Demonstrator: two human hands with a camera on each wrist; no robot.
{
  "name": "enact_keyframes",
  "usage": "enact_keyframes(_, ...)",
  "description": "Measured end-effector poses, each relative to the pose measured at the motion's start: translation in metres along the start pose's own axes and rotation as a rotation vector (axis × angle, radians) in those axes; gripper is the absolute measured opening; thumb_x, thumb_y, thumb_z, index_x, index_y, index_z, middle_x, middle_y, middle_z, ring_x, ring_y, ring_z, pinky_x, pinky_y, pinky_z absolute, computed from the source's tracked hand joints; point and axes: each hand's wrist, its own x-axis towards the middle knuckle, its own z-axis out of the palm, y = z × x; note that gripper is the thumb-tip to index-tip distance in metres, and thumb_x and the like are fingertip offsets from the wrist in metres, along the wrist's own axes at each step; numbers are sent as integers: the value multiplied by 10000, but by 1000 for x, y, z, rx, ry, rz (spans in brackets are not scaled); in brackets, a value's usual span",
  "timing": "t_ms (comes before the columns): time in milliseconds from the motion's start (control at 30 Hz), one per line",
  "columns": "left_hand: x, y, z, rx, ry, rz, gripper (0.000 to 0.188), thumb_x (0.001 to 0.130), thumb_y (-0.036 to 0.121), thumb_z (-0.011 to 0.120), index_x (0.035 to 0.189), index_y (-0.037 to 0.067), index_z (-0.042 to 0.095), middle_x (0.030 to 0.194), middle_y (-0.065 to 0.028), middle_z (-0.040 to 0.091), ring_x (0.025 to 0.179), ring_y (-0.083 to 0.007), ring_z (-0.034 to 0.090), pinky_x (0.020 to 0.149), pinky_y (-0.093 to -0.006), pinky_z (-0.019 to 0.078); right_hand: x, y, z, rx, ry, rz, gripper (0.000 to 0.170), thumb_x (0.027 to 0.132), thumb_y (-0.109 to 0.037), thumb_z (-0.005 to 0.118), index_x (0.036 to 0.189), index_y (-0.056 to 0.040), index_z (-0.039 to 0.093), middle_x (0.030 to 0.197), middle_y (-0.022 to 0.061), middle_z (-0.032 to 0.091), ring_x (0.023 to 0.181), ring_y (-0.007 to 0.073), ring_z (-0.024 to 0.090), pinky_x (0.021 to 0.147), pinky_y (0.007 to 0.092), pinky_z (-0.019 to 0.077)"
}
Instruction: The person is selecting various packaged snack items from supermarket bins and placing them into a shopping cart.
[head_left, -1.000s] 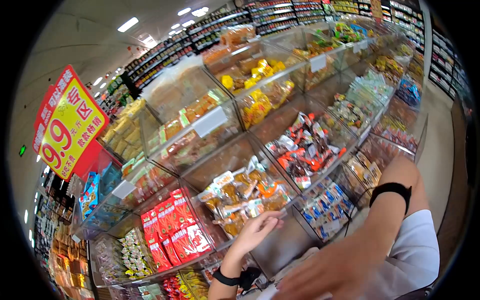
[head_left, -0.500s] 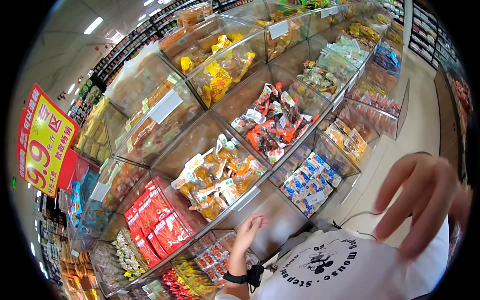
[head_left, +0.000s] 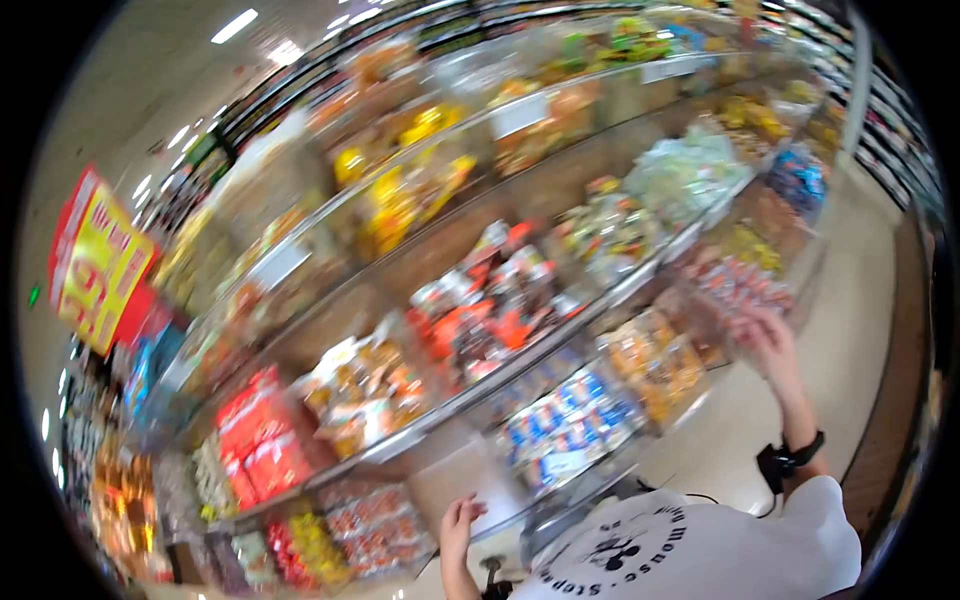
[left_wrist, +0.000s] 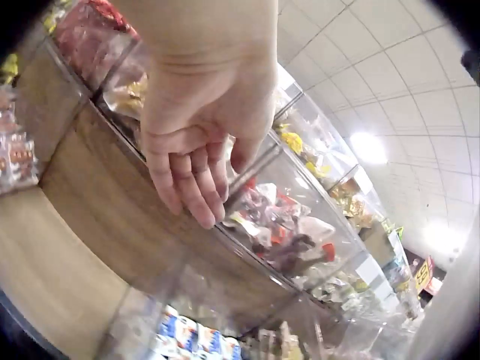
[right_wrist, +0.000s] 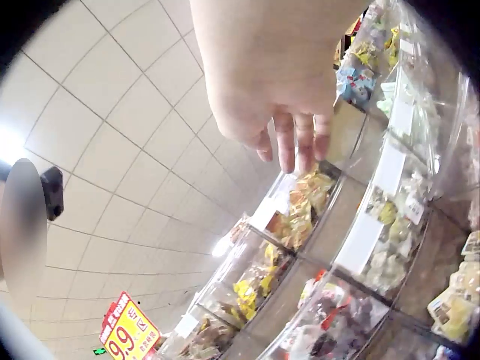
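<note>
My left hand [head_left: 457,532] hangs low near the front of a clear snack bin with a bare floor [head_left: 455,465], its fingers loosely bent and nothing in them. In the left wrist view, the same hand [left_wrist: 206,135] overlaps a bin edge near red-and-white wrapped snacks [left_wrist: 281,232]. My right hand [head_left: 768,345] is held out at the right, fingers relaxed and holding nothing. Behind it are bins of small red-and-white packets [head_left: 740,280] and tan packaged snacks [head_left: 652,360]. Blue-and-white packets [head_left: 572,425] fill a lower bin between the hands.
Tiered clear bins hold red packs [head_left: 258,435], brown snack packs [head_left: 365,390] and yellow packs [head_left: 410,205]. A red-and-yellow price sign [head_left: 100,265] stands at the left. Pale floor [head_left: 850,300] runs along the right, beside a brown edge. Several shelves line the back.
My right hand has swung from across the body out to the right, over the front of the bins. The left hand has dropped lower, and the head view has shifted.
</note>
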Motion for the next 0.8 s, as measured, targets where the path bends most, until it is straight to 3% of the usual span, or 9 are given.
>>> enact_keyframes(100,2,14,75,-47,-88,-36,285,843,201,390,1012,-16,468,821,-119,566,745,-168,549,700,-258,416,15,16,-39,-109,-67,-33,193,781,-20,428,958,-1,502,836,74,552,774,128,525,699,247,416)
enact_keyframes(200,-21,33,133,131,-162,16,260,805,217,466,895,-13,551,763,-65,578,710,-112,519,640,-228,405,21,26,-72,-279,-50,-19,178,765,-4,433,922,-6,517,831,95,545,775,165,530,691,257,413)
enact_keyframes(233,-26,35,138,217,-231,-41,307,822,253,430,946,-13,521,854,-84,559,805,-145,500,722,-253,382,20,34,-79,-319,-52,-10,174,761,-2,435,912,-8,521,828,101,541,773,180,531,686,260,411)
enact_keyframes(367,-59,31,159,-109,-133,-37,315,825,257,424,954,-15,517,847,-92,559,798,-160,509,722,-264,387,15,52,-115,-504,-50,-124,159,732,-3,461,878,-21,521,773,114,504,743,267,492,649,304,388)
enact_keyframes(500,-55,38,165,118,-112,-193,340,810,274,435,1027,17,484,893,-111,556,828,-199,516,742,-291,391,2,56,-135,-544,47,-68,158,729,-7,472,878,-28,520,769,113,507,739,261,494,656,312,389)
enact_keyframes(600,-30,16,168,151,-222,48,257,837,159,404,1006,-25,466,816,-126,563,756,-166,542,698,-258,418,-6,53,-143,-551,36,-85,164,729,-7,474,884,-32,522,773,117,514,749,262,501,672,316,392)
enact_keyframes(733,-37,2,185,302,-255,77,249,833,164,411,1011,1,474,830,-87,566,764,-147,536,694,-245,421,-19,53,-151,-520,77,-75,172,727,-2,473,887,-36,524,803,124,527,765,270,507,701,317,393)
enact_keyframes(767,-51,18,196,340,-285,-202,270,835,213,407,1014,27,486,827,-66,576,768,-137,542,705,-239,413,-21,55,-153,-510,104,-55,174,724,0,474,887,-37,525,815,125,530,770,273,509,709,319,393)
enact_keyframes(800,-50,-7,195,388,-389,-110,280,835,232,404,1017,34,486,832,-66,578,780,-134,544,708,-233,409,-23,55,-151,-523,107,-71,180,721,3,474,889,-38,525,820,126,531,776,275,508,714,322,392)
